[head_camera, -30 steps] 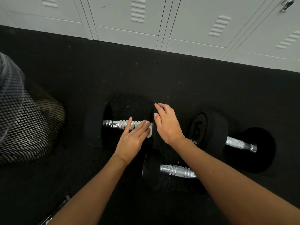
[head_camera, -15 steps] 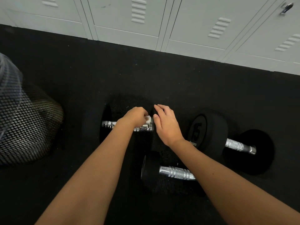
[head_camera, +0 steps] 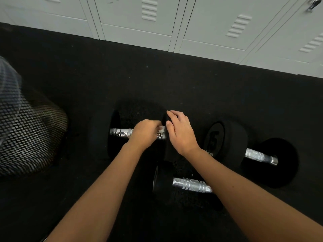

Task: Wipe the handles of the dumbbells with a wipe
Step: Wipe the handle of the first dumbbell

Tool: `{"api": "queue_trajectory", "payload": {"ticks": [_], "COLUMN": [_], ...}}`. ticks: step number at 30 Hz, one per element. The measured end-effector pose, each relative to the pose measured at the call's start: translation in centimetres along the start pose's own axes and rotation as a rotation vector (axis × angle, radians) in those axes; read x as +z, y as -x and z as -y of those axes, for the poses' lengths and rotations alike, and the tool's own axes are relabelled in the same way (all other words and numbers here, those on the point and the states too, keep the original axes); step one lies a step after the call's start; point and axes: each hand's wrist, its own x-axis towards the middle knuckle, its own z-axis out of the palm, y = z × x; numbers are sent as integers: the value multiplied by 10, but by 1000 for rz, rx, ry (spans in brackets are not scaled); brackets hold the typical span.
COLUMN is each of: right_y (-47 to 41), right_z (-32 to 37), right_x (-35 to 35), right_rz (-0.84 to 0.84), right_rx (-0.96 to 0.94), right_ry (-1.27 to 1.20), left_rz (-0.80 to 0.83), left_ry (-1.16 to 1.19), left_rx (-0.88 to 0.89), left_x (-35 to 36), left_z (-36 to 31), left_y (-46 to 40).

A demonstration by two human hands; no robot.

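Black rubber floor point(head_camera: 157, 81) runs up to grey lockers point(head_camera: 209, 23); three dumbbells lie on it; left hand point(head_camera: 146, 132) curls around the far-left dumbbell's handle point(head_camera: 120, 132), gripping a white wipe point(head_camera: 161, 128) against it; right hand point(head_camera: 180, 132) rests, fingers relaxed, on that dumbbell's right head point(head_camera: 166, 151); mesh bin point(head_camera: 26, 137) stands left.

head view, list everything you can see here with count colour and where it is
dumbbells: three, black heads with silver handles, on the floor; one far left under the hands, one right, one nearest.
wipe: one, white, on the far left dumbbell's handle.
floor: one, black, speckled.
lockers: a row, pale grey, along the top.
mesh object: one, black, at the left edge.
left hand: curled over the wipe on the handle.
right hand: resting on that dumbbell's right head, fingers relaxed.
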Motion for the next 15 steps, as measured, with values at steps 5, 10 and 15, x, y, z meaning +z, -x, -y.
{"api": "queue_trajectory", "payload": {"ticks": [5, 10, 15], "right_y": [2, 1, 1], "right_z": [1, 0, -1], "right_x": [1, 0, 2], "right_rz": [4, -2, 4], "right_rx": [-4, -8, -13], "right_ry": [17, 33, 29], "left_rz": [-309, -420, -450], "left_ry": [-210, -259, -227], "left_rx": [352, 391, 297], "left_x": [27, 42, 36], "left_z": [19, 18, 26], "left_y": [42, 53, 55]}}
